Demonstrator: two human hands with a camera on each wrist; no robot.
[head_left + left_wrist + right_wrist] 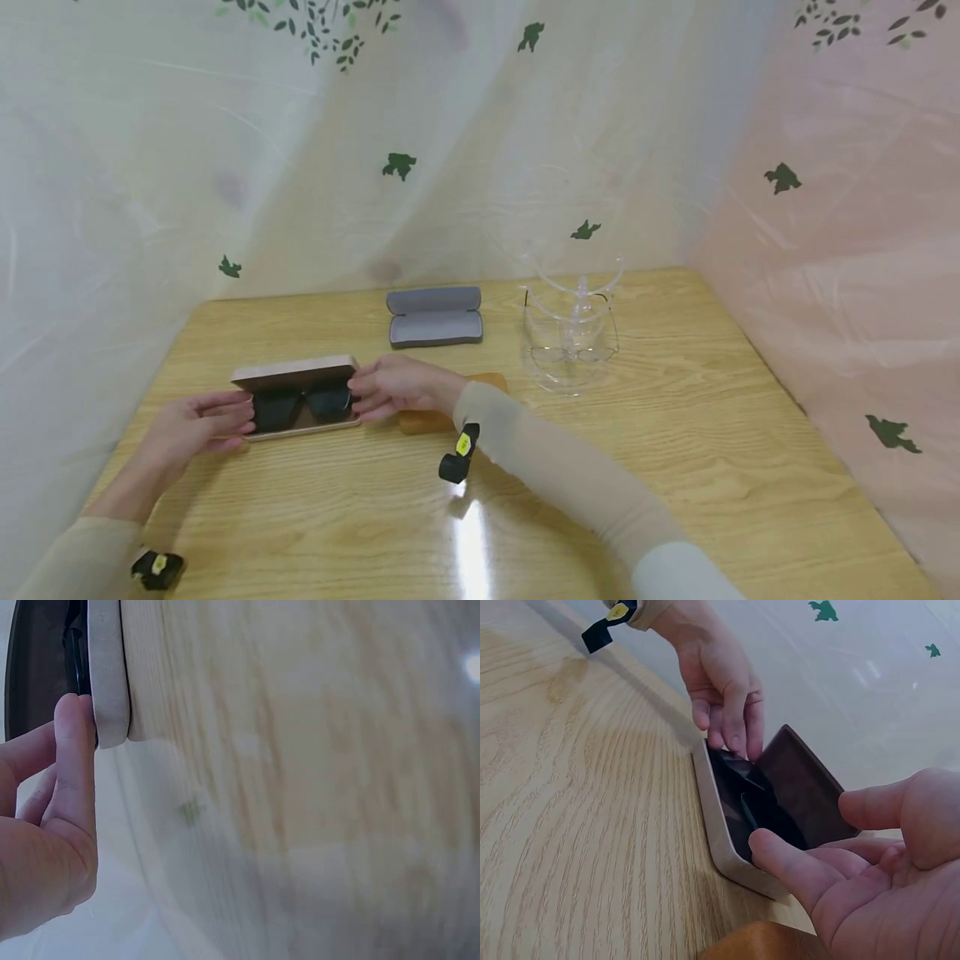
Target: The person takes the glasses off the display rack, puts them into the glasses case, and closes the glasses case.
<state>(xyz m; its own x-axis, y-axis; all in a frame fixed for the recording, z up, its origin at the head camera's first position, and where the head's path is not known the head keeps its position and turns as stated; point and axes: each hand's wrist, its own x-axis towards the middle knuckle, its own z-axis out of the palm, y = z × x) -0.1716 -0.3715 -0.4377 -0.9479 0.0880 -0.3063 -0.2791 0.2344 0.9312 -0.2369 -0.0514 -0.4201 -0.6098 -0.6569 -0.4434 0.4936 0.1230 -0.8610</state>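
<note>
Seat black-lensed sunglasses [328, 402] level in beige rectangular hinged case [298, 369], with fingers of right hand [401, 386] spread. Can't tell grip of left hand [193, 427]; avoid smudging.

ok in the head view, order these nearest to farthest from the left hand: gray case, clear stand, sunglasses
1. Sunglasses, in the open box just right of the left hand.
2. Gray case, farther right and back.
3. Clear stand, farthest right.

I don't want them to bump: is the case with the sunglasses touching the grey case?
Apart. The head view shows wooden table between the sunglasses case and the grey case.
</note>
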